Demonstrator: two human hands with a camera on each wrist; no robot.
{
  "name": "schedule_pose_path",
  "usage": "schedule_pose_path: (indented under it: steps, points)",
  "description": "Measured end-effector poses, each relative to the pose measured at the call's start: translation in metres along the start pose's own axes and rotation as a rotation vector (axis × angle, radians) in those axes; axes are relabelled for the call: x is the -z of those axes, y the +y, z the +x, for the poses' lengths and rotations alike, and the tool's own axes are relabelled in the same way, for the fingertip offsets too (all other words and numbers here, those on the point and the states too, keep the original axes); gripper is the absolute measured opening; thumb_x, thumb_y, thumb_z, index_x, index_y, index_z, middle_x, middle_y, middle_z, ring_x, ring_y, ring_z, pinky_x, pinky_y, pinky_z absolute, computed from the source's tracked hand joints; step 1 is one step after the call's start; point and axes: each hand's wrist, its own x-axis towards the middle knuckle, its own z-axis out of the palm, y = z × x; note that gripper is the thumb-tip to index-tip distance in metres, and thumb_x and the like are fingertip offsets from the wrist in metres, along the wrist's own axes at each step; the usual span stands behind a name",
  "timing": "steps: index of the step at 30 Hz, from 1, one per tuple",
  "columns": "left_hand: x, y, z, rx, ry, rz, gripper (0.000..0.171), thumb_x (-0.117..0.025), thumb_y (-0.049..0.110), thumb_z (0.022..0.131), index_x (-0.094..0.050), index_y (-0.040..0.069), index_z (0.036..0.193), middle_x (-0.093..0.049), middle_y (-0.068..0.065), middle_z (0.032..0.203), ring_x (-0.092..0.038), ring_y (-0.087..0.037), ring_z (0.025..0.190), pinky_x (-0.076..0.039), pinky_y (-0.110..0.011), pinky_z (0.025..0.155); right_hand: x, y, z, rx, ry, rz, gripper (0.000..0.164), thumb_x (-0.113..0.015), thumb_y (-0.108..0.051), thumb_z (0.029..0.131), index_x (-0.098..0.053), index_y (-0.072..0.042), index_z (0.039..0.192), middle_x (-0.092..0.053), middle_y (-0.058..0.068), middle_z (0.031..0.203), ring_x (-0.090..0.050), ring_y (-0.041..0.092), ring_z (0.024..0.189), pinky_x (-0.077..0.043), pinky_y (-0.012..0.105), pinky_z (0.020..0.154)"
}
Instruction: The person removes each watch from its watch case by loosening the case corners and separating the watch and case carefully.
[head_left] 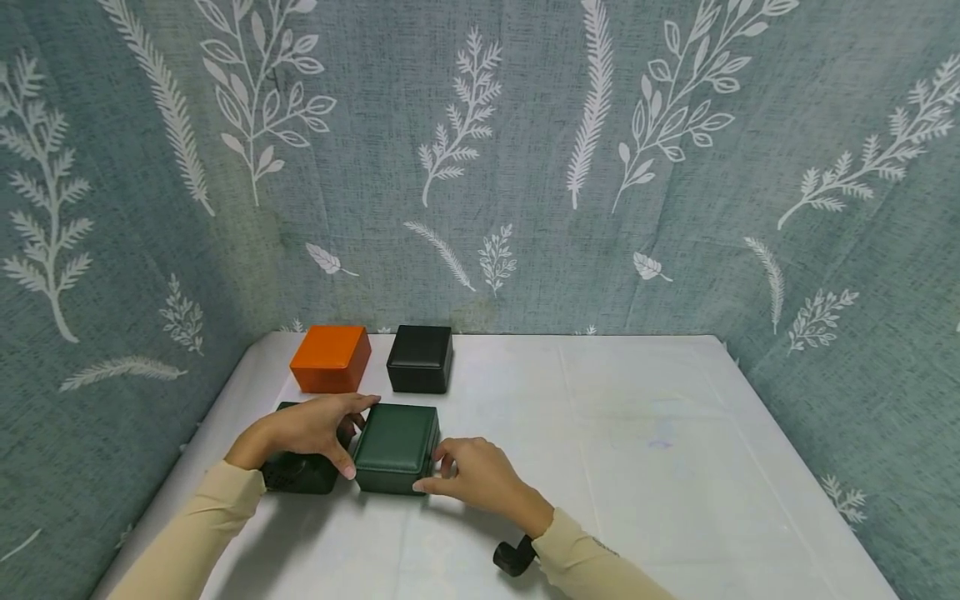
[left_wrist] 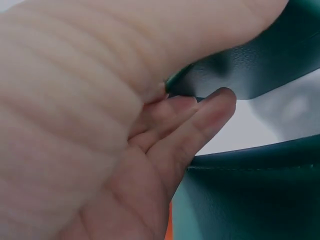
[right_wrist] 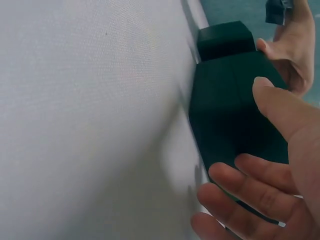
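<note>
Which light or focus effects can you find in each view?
Head: fairly sharp, with a soft shadow on the white table beside the left sleeve; left wrist: the close left hand looks soft, and a faint sheen shows on the textured green box; right wrist: dim, a broad shadow crossing the white table, the nearer green box dark.

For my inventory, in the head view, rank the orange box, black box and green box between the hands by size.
1. Green box
2. Orange box
3. Black box
The green one is nearer the camera; true sizes unsure.
</note>
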Motion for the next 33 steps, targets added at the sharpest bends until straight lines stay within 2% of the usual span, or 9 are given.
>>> schedule_pose_path:
  steps: [9,18,23,26,30,33]
  points:
    - [0.002,0.003,-0.002,-0.03,-0.004,0.057,0.115,-0.099,0.023,0.067,-0.032,-0.019,0.15,-0.059,-0.021,0.134,-0.063,-0.036,0.108,-0.056,-0.044,0.091,-0.006,-0.002,0.003,-0.038,0.018,-0.045,0.052,-0.082,-0.056,0.082,-0.075,-0.012,0.109,-0.068,-0.012,0.079,-0.057,-0.003,0.07,-0.049,0.019,0.064]
    - [0.001,0.003,-0.003,-0.016,0.01,0.098,0.113,-0.1,0.026,0.066,-0.036,-0.015,0.15,-0.06,-0.016,0.129,-0.063,-0.035,0.106,-0.056,-0.047,0.09,-0.012,-0.005,0.005,-0.037,0.062,-0.085,0.057,-0.084,-0.058,0.079,-0.077,-0.008,0.105,-0.07,-0.008,0.083,-0.059,0.0,0.074,-0.051,0.019,0.065]
    - [-0.002,0.0,-0.004,-0.058,0.019,0.076,0.11,-0.1,0.026,0.067,-0.037,-0.016,0.147,-0.059,-0.02,0.132,-0.064,-0.037,0.111,-0.053,-0.054,0.096,-0.015,-0.006,0.005,-0.061,0.074,-0.079,0.062,-0.086,-0.058,0.077,-0.077,-0.006,0.109,-0.069,-0.006,0.086,-0.057,0.001,0.075,-0.049,0.019,0.065]
    - [-0.004,-0.003,-0.005,-0.071,0.028,0.044,0.111,-0.1,0.026,0.067,-0.036,-0.016,0.148,-0.059,-0.021,0.135,-0.064,-0.037,0.115,-0.051,-0.057,0.099,-0.016,-0.007,0.006,-0.045,0.083,-0.064,0.058,-0.087,-0.055,0.078,-0.076,-0.005,0.106,-0.066,-0.005,0.083,-0.053,0.001,0.071,-0.047,0.019,0.062]
    - [-0.009,-0.007,-0.006,-0.082,0.052,0.005,0.112,-0.099,0.029,0.068,-0.035,-0.015,0.149,-0.058,-0.021,0.136,-0.064,-0.035,0.116,-0.051,-0.056,0.099,-0.015,-0.005,0.005,-0.001,0.084,-0.036,0.043,-0.088,-0.047,0.08,-0.074,-0.01,0.098,-0.064,-0.005,0.077,-0.05,0.0,0.067,-0.044,0.016,0.059]
    - [-0.013,-0.008,-0.007,-0.09,0.076,-0.027,0.114,-0.099,0.03,0.068,-0.034,-0.015,0.15,-0.055,-0.024,0.14,-0.063,-0.038,0.118,-0.05,-0.057,0.1,-0.013,-0.002,0.002,0.022,0.076,0.002,0.034,-0.089,-0.04,0.081,-0.073,-0.014,0.094,-0.064,-0.005,0.077,-0.05,-0.001,0.065,-0.044,0.015,0.058]
